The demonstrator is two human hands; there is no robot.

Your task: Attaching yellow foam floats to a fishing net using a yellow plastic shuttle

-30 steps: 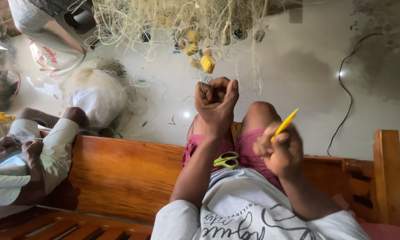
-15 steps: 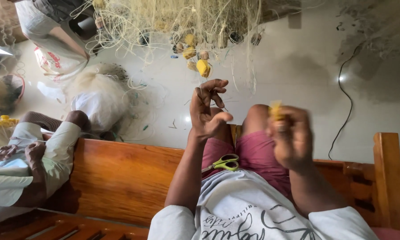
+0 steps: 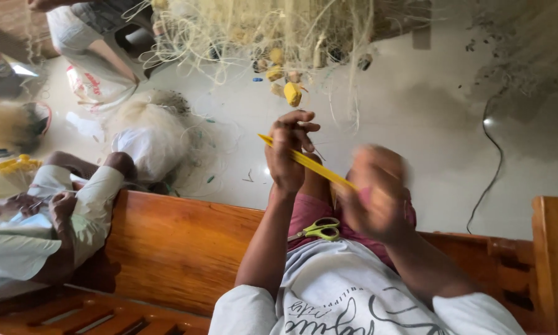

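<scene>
Left hand: the left hand (image 3: 291, 155) is raised in front of the knees, fingers curled and pinched together near the tip end of a thin yellow stick (image 3: 307, 162); fine pale thread seems to run through the fingertips, but it is too thin to be sure.
Right hand: the right hand (image 3: 375, 195) is blurred by motion; it is closed around the lower end of the yellow stick, though exactly how the fingers sit cannot be told.
Yellow stick: long, flat and narrow, slanting from upper left at the left hand down to the right hand, so it spans the gap between the two.
Scissors: a pair with yellow-green handles (image 3: 319, 229) lies on the lap, on the pink shorts just above the hem of the white shirt, below both hands and untouched.
Net: a tangle of pale fishing net (image 3: 273, 31) with small yellow floats (image 3: 292, 94) hangs across the top of the view, beyond the hands.
Seat: a wooden bench (image 3: 180, 248) with an orange-brown back runs under the person.
Neighbour: another person sits to the left on the bench, their hand (image 3: 62, 208) resting by a light sleeve, well apart from the stick.
Floor: pale, with a dark cable (image 3: 493, 161) curving across it on the right.
</scene>
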